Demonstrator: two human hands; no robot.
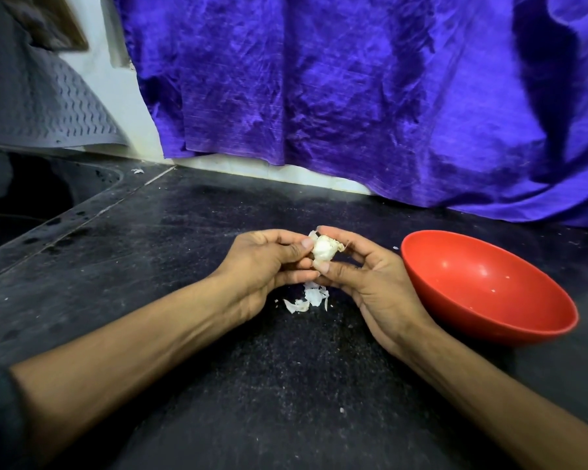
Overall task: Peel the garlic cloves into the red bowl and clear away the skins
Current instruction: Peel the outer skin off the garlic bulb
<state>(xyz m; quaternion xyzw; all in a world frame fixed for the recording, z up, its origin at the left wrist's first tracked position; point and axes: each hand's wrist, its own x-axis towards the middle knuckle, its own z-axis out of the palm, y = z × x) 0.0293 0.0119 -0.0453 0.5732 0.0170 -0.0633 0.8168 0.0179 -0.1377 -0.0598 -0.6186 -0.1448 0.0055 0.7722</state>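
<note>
A white piece of garlic [323,250] with loose papery skin is held above the dark counter, pinched between both hands. My left hand [269,266] grips it from the left with thumb and fingers. My right hand [370,283] holds it from the right, thumb below and forefinger on top. Just beneath the hands, a small heap of white garlic skins [308,298] lies on the counter. The red bowl [482,290] stands to the right of my right hand, with only a few tiny white specks inside.
The black speckled counter [218,385] spreads all around. A sunken dark sink [31,195] lies at the far left. Purple cloth [353,96] hangs along the back wall and drapes onto the counter at the right. One skin scrap [137,170] lies near the sink's rim.
</note>
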